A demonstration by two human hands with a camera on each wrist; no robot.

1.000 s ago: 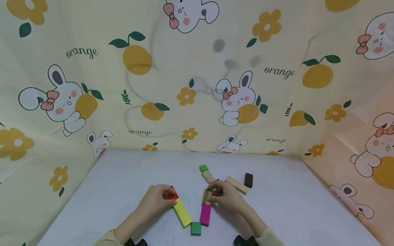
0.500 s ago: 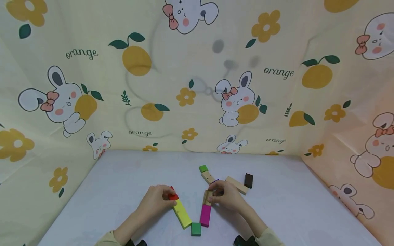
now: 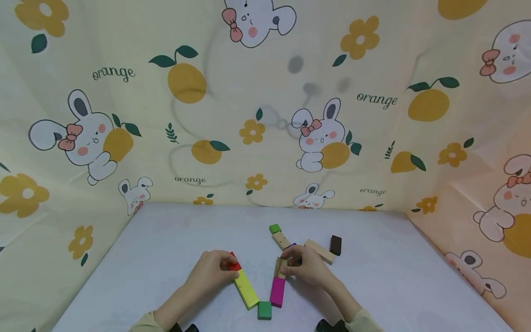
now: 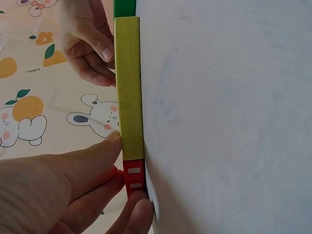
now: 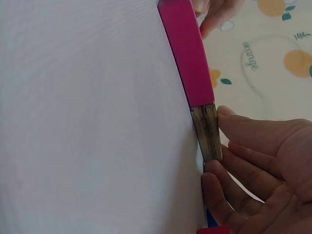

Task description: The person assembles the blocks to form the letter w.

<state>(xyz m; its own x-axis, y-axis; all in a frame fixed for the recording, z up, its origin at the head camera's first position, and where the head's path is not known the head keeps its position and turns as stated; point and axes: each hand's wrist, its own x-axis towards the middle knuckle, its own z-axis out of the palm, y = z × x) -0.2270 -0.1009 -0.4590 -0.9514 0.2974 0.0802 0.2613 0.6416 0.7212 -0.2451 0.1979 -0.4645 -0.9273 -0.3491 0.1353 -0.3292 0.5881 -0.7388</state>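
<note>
My left hand (image 3: 209, 271) pinches a small red block (image 4: 134, 176) at the far end of a long yellow block (image 3: 247, 290). In the left wrist view its thumb touches the yellow block's side, while other fingers curl at the red block's far end. My right hand (image 3: 308, 266) holds a short wooden block (image 5: 207, 131) with dark grain, thumb on its side and fingers at its far end. This block lies end to end with a magenta block (image 3: 277, 292). A green block (image 3: 264, 311) sits between the near ends of the yellow and magenta blocks, forming a V.
Behind my right hand lie a light green block (image 3: 275, 228), a pale wooden block (image 3: 281, 240) and a partly hidden blue block (image 3: 292, 245). A longer wooden block (image 3: 320, 251) and a dark block (image 3: 335, 245) lie farther right. Patterned cloth (image 3: 265, 106) surrounds the white table (image 3: 137, 258).
</note>
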